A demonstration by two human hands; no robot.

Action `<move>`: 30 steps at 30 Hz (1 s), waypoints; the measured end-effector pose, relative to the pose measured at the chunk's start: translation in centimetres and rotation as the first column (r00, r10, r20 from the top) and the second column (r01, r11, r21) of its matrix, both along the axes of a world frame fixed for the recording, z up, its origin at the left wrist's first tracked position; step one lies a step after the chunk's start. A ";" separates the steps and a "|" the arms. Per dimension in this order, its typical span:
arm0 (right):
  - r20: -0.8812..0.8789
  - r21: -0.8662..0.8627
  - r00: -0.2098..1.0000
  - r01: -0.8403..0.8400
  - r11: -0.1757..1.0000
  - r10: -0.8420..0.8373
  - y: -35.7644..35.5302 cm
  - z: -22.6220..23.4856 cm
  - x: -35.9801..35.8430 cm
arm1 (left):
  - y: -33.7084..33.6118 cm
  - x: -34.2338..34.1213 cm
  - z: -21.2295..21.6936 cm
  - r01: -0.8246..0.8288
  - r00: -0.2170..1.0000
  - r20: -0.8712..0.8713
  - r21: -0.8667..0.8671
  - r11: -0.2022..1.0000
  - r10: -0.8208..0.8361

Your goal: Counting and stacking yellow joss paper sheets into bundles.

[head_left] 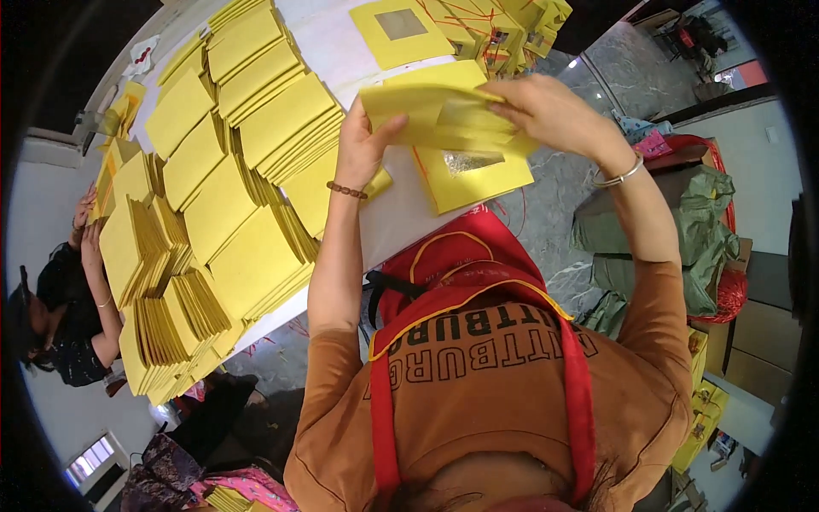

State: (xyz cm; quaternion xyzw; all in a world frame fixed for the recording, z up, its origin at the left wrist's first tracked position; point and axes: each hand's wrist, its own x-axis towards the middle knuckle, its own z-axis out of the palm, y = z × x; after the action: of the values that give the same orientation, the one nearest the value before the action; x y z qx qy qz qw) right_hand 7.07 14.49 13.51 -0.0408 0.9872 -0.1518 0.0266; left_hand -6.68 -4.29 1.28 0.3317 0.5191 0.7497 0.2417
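Observation:
Above the table's near edge I hold a flat yellow paper packet [409, 111], slightly smeared by motion, with a pale window patch. My left hand [363, 145] grips its left end, thumb on the front. At the right end, the fingers of my right hand [546, 111] are closed on its upper edge. Beneath it lies another yellow packet [469, 183] with a shiny silvery window, partly covered by the held one. Beyond my hands rests a yellow packet [380, 38] with a grey window.
Rows of stacked yellow packets [264, 145] fill the left side of the white table [388, 218]. Bundles with red cords [495, 34] sit at the far right. Another person [72, 299] reaches in at the far left. Green wrapped bundles [657, 213] stand on the right.

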 end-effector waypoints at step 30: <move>0.274 -0.909 0.818 0.392 0.141 -0.506 2.9 -12.6 9.1 | -1.4 6.2 -3.7 -0.311 0.452 -0.891 -0.194 0.930 -0.034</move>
State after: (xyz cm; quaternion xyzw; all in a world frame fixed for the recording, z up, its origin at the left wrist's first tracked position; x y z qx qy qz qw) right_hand 16.13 17.36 0.88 0.2401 0.6691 -0.6966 -0.0973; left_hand -0.51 -5.71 -2.47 0.5811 0.7115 0.3884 -0.0728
